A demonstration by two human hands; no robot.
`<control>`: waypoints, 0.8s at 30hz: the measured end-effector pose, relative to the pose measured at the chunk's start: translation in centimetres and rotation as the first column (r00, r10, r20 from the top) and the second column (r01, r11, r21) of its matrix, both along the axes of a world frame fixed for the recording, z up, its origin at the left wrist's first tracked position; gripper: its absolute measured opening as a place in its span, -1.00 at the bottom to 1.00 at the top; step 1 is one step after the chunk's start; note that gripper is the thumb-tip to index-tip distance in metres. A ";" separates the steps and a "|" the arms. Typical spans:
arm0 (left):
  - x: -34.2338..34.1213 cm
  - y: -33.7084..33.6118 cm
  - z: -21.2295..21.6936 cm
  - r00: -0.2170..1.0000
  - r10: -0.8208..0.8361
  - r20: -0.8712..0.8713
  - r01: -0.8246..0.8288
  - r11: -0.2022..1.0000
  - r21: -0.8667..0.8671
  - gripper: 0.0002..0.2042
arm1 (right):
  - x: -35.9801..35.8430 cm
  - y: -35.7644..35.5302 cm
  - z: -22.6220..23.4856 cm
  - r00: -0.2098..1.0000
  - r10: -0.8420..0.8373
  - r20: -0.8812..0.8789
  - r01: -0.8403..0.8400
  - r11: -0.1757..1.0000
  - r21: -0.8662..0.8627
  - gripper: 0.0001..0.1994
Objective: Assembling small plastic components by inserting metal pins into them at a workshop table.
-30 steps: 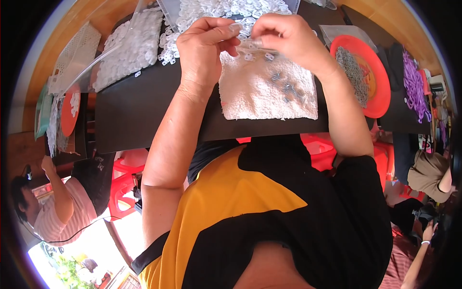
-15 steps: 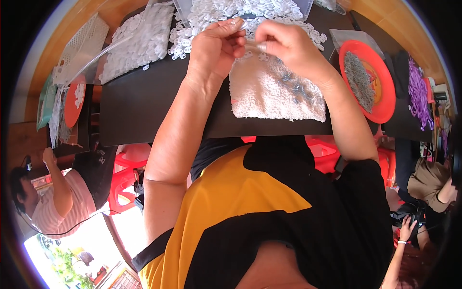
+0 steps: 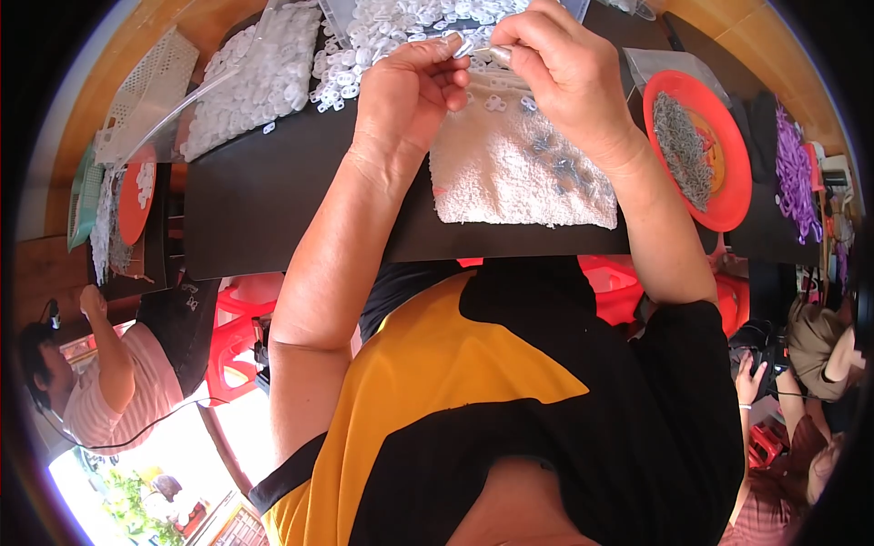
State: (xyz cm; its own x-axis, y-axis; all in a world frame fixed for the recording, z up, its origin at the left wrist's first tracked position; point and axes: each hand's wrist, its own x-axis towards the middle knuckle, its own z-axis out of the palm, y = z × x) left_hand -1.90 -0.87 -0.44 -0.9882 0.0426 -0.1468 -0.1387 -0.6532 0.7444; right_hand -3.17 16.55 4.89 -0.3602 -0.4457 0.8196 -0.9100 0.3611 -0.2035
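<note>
My left hand (image 3: pixel 414 86) is closed, thumb and forefinger pinching a small white plastic clip with holes (image 3: pixel 463 45). Facing it, my right hand (image 3: pixel 569 77) pinches a thin pale piece (image 3: pixel 499 55) whose tip is close to the clip; its kind is too small to make out. Below both hands a white towel (image 3: pixel 510 187) lies on the dark table. A few white clips (image 3: pixel 495 104) and several small grey metal pieces (image 3: pixel 566 169) rest on the towel. Beyond my hands is a heap of the same white clips (image 3: pixel 382 32).
On the right stands a red plate (image 3: pixel 736 196) with a pile of grey metal pieces (image 3: pixel 681 146). Purple straps (image 3: pixel 794 182) lie farther right. A clear bag of white clips (image 3: pixel 259 82) and a white basket (image 3: pixel 155 73) stand at the left. A person (image 3: pixel 118 373) sits at far left.
My right hand has moved up and its pinched piece now points toward the clip. My left hand stays nearly in place. At far right, people have shifted.
</note>
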 end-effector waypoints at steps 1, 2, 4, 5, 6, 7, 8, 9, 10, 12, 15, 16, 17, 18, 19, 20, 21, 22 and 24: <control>0.1 0.1 0.1 1.000 0.001 -0.006 -0.001 1.000 -0.017 -0.88 | 0.1 0.1 0.0 1.000 -0.002 -0.001 0.002 1.000 -0.001 -0.93; 0.2 0.2 0.2 1.000 0.002 -0.013 -0.002 0.999 -0.035 -0.87 | 0.1 0.1 0.0 1.000 -0.015 -0.009 0.015 1.000 0.012 -0.92; 0.2 0.5 0.3 1.000 0.005 -0.015 -0.006 0.999 -0.041 -0.87 | -0.7 -0.1 -0.7 0.999 -0.030 -0.017 0.031 0.999 0.025 -0.92; 0.2 0.7 0.4 1.000 0.007 -0.015 -0.008 0.999 -0.046 -0.86 | -2.3 -0.7 -1.8 0.978 0.133 -0.160 -0.157 0.976 -0.150 -0.92; 0.1 0.8 0.4 1.000 0.002 -0.015 -0.002 0.999 -0.045 -0.86 | -3.3 -0.9 -2.6 0.909 0.259 -0.325 -0.357 0.889 -0.288 -0.92; 0.2 0.8 0.4 1.000 0.012 -0.016 -0.013 0.998 -0.057 -0.85 | -3.4 -1.0 -2.7 0.909 0.262 -0.324 -0.359 0.888 -0.288 -0.92; 0.2 0.8 0.4 1.000 0.023 -0.016 -0.024 0.997 -0.069 -0.84 | -3.4 -1.1 -2.7 0.906 0.260 -0.335 -0.361 0.888 -0.285 -0.92; 0.2 0.9 0.4 1.000 0.024 -0.016 -0.025 0.997 -0.068 -0.84 | -3.5 -1.2 -2.7 0.902 0.258 -0.346 -0.363 0.888 -0.282 -0.92; 0.3 0.8 0.4 0.999 0.043 -0.011 -0.044 0.995 -0.089 -0.84 | -2.6 -1.0 -2.1 0.901 0.264 -0.345 -0.368 0.886 -0.282 -0.92; 0.6 0.5 0.3 0.998 0.068 -0.006 -0.068 0.991 -0.111 -0.84 | 0.0 -0.4 -0.3 0.992 -0.053 -0.112 0.062 0.995 0.083 -0.92; 0.4 1.3 0.5 0.999 0.048 -0.019 -0.050 0.991 -0.128 -0.85 | -3.5 -1.1 -2.9 0.898 0.177 -0.402 -0.290 0.926 -0.240 -0.91; 0.4 1.3 0.5 0.999 0.051 -0.018 -0.053 0.989 -0.139 -0.85 | -3.5 -1.1 -2.9 0.899 0.179 -0.401 -0.292 0.926 -0.241 -0.91; 0.5 1.3 0.6 0.998 0.054 -0.018 -0.056 0.987 -0.151 -0.86 | -3.5 -1.2 -3.0 0.903 0.177 -0.393 -0.283 0.931 -0.232 -0.92; 0.5 1.2 0.6 0.998 0.055 -0.017 -0.057 0.987 -0.151 -0.86 | -3.4 -1.1 -3.0 0.907 0.174 -0.385 -0.274 0.936 -0.223 -0.92; 0.5 1.3 0.6 0.997 0.079 -0.027 -0.082 0.988 -0.129 -0.89 | -3.3 -1.1 -3.0 0.907 0.173 -0.384 -0.273 0.936 -0.224 -0.92; 0.5 1.3 0.6 0.994 0.103 -0.035 -0.106 0.989 -0.106 -0.91 | -3.2 -1.0 -2.9 0.908 0.182 -0.378 -0.269 0.944 -0.192 -0.92; 0.6 1.4 0.6 0.994 0.102 -0.034 -0.105 0.989 -0.107 -0.91 | -3.0 -0.9 -2.6 0.908 0.190 -0.373 -0.265 0.951 -0.159 -0.92; 0.7 1.4 0.6 0.993 0.116 -0.029 -0.119 0.985 -0.124 -0.91 | -2.1 -0.6 -1.9 0.909 0.190 -0.371 -0.265 0.951 -0.160 -0.92; 0.8 1.3 0.7 0.991 0.134 -0.023 -0.135 0.980 -0.143 -0.92 | 0.1 0.0 -0.3 1.000 -0.009 0.026 0.006 0.995 0.098 -0.94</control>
